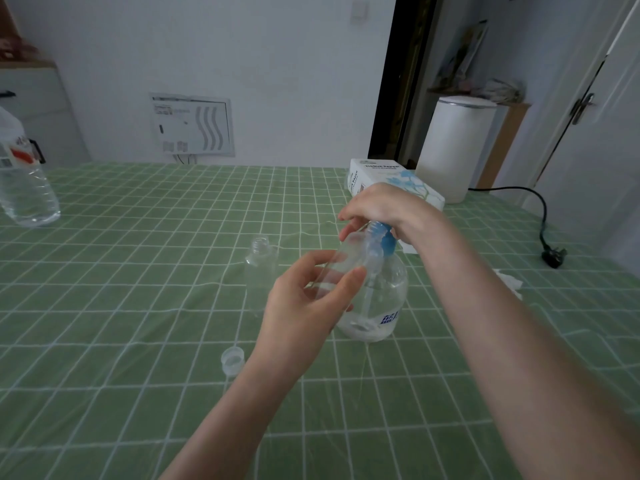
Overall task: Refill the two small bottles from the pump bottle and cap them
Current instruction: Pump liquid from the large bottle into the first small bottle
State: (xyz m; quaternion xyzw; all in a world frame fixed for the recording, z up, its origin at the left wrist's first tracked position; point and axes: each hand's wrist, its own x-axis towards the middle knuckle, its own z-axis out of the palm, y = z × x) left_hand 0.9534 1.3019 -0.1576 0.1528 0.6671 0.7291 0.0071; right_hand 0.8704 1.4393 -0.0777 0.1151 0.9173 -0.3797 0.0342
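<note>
Head | 2 small bottles [346,258] [261,271] | 1 pump bottle [384,296] | 1 loose cap [232,360]

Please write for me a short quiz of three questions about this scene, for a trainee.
1. True or false: the right hand is on the pump.
2. What does the left hand hold? A) a cup B) a small bottle C) a sponge
3. Fill in: the other small bottle stands on the cloth and its neck is ____ (capped / open).
Key: 1 true; 2 B; 3 open.
</note>
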